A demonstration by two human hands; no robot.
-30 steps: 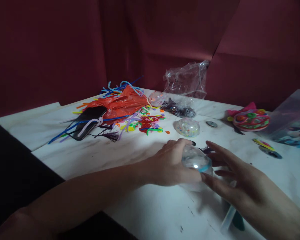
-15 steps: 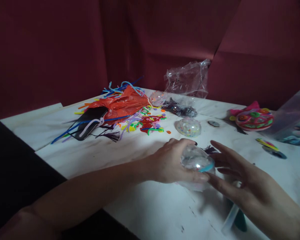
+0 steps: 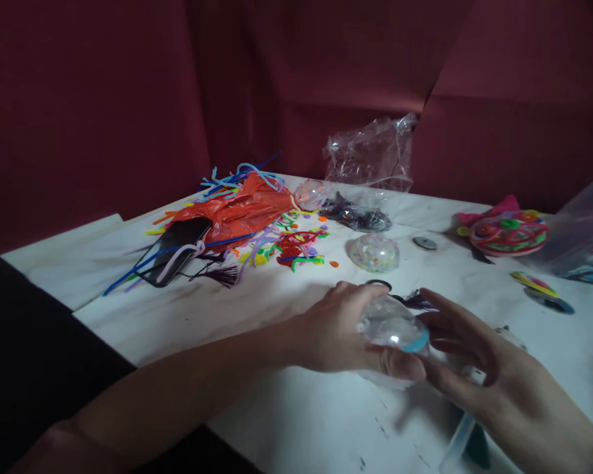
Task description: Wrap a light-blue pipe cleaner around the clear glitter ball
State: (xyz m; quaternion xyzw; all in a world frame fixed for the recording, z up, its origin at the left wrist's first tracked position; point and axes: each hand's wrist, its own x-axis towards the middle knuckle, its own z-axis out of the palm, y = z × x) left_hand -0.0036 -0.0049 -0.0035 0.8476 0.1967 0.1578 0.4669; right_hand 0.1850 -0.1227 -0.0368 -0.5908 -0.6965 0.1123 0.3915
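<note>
My left hand (image 3: 343, 329) is wrapped around a clear plastic ball (image 3: 388, 322), its thumb across the near side. A light blue strip (image 3: 417, 340) shows on the ball's right side. At that same side my right hand (image 3: 479, 359) has its thumb and some curled fingers against the ball, while its index finger stretches out above. Part of the ball is covered by the fingers. Just behind the hands lies a dark tassel (image 3: 418, 301) on the table. Under my right hand is a whitish and green tool (image 3: 467, 441), partly hidden.
Behind the hands sits a speckled clear dome (image 3: 374, 253). To the left lie a black phone (image 3: 178, 253), a red plastic bag (image 3: 252, 204) and pipe cleaners (image 3: 304, 253). A crumpled clear bag (image 3: 370, 155) stands at the back; a decorated fish-like craft (image 3: 508, 232) is at right.
Both hands and the ball have shifted slightly down and right in view. My right fingers have curled in closer to the ball. A dark ring behind the left hand shows more fully.
</note>
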